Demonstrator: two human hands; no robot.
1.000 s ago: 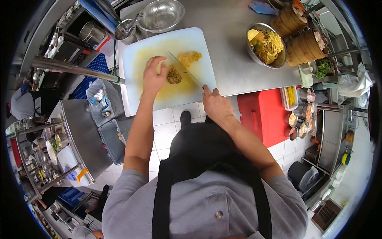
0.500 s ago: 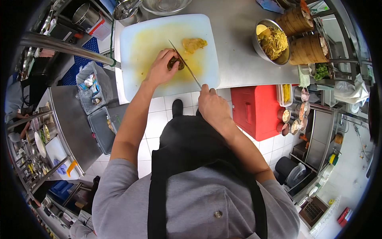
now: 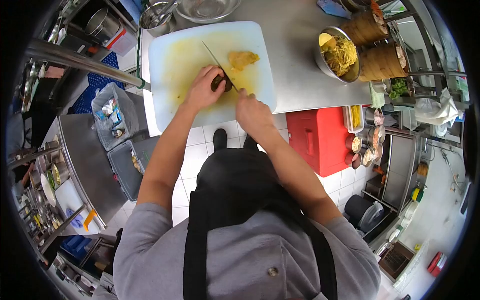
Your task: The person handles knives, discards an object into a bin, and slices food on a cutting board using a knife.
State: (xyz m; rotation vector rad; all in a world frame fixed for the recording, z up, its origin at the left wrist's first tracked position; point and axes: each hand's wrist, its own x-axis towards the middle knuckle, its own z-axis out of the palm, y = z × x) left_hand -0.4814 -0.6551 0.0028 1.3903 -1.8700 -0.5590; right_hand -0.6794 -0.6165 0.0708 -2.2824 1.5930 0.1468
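On the yellow-stained white cutting board [image 3: 172, 55], my left hand [image 3: 202, 91] holds a dark brown piece of food [image 3: 227, 85] with its fingers curled around the left side. My right hand [image 3: 254, 112] is closed on the handle of a long knife [image 3: 215, 57]. The blade slants up and left, along the right side of the brown piece; whether it touches the piece cannot be made out. A yellowish piece of food [image 3: 243, 60] lies on the board to the right of the blade.
A metal bowl of shredded yellow food [image 3: 340, 59] and bamboo steamers [image 3: 377, 63] stand at the right. Behind the board are a strainer [image 3: 207, 7] and a metal pot [image 3: 157, 22]. Below the counter are a red box [image 3: 317, 142] and, at left, a lined bin [image 3: 125, 107].
My left hand has come down onto the brown piece and closed on it. My right hand has moved left and forward with the knife, bringing the blade beside the piece.
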